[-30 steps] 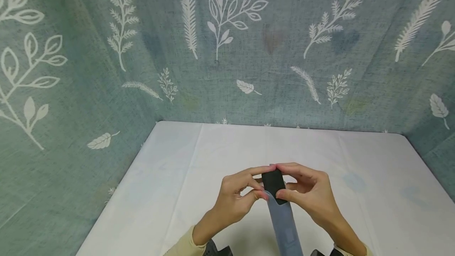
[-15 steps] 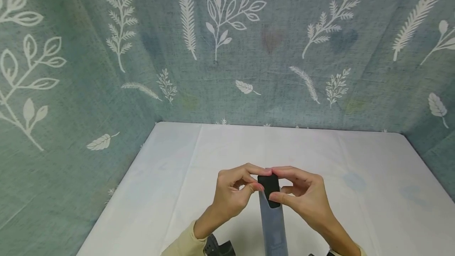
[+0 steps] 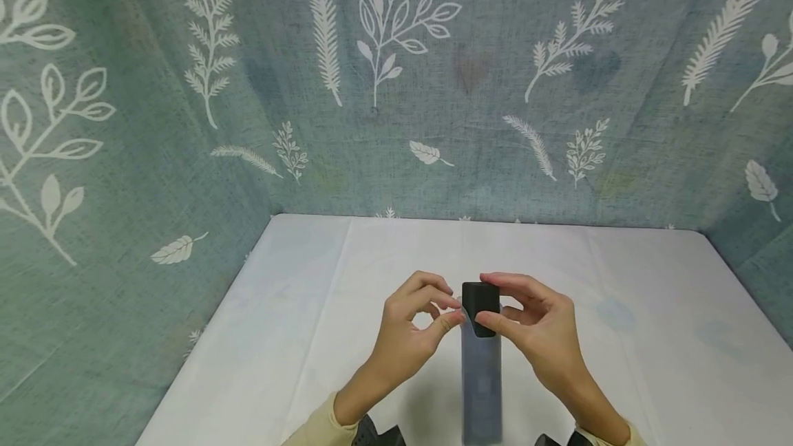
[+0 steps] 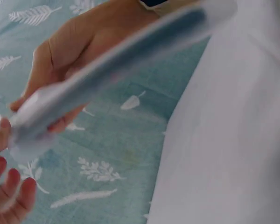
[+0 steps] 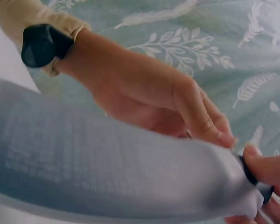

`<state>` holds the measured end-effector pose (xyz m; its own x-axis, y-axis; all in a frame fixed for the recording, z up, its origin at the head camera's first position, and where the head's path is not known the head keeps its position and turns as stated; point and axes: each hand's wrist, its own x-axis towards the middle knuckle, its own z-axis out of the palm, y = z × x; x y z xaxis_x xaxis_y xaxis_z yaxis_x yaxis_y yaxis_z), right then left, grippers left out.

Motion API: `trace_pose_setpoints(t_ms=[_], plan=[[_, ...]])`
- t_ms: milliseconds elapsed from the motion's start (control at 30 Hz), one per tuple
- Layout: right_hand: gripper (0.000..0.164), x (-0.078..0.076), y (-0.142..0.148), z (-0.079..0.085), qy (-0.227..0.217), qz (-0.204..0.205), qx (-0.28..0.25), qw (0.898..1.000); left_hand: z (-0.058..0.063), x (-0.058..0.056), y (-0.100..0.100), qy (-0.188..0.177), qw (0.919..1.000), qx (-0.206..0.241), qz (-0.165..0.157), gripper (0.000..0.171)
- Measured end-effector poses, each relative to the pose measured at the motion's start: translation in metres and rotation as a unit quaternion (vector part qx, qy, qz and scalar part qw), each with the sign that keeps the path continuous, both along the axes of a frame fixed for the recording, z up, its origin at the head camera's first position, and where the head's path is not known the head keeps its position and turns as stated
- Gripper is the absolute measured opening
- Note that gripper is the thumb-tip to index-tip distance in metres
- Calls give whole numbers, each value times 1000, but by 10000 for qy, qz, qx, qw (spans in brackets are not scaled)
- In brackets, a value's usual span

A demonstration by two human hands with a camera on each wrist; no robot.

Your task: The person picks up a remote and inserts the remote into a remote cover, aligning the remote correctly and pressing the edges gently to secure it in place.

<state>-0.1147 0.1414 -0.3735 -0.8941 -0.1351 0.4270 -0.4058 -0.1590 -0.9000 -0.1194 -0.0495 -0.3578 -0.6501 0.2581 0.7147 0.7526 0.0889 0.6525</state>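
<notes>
A long, flexible translucent blue-grey sleeve (image 3: 482, 391) hangs down between the hands. Out of its mouth sticks the black, round-cornered end of a slab (image 3: 481, 305). My right hand (image 3: 544, 332) grips this slab, thumb on its front and index finger at its top corner. At the sleeve's left edge, the left hand (image 3: 407, 339) pinches the rim between thumb and finger. In the left wrist view a long dark shape shows through the sleeve (image 4: 107, 74), and my left fingertips (image 4: 24, 193) are spread below its end. Small rectangles in a grid mark the sleeve (image 5: 74, 144) in the right wrist view.
A white-covered table (image 3: 347, 274) lies under the hands. Behind it and at the sides hangs a green-blue leaf-patterned cloth (image 3: 347, 150). Dark wrist devices (image 5: 44, 45) sit at both cuffs.
Slab and sleeve have shifted, now hanging upright and slightly higher. My left index finger has come off the slab's top, and the left hand now pinches just the sleeve's edge.
</notes>
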Motion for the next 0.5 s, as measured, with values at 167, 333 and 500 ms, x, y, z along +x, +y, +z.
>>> trace_pose_setpoints(t_ms=[167, 333, 500], plan=[[44, -1, -5, -1, 152, -441, 293, 9985, -15, 4, 4, -1122, 9937, 65, 36, 18], [41, 5, -7, 1, 293, -761, 476, 9955, -29, 4, 8, -1670, 9859, -38, 79, 34], [42, 8, -9, 4, 267, -753, 604, 9950, -31, 5, 11, -1951, 9802, -266, 210, 55]])
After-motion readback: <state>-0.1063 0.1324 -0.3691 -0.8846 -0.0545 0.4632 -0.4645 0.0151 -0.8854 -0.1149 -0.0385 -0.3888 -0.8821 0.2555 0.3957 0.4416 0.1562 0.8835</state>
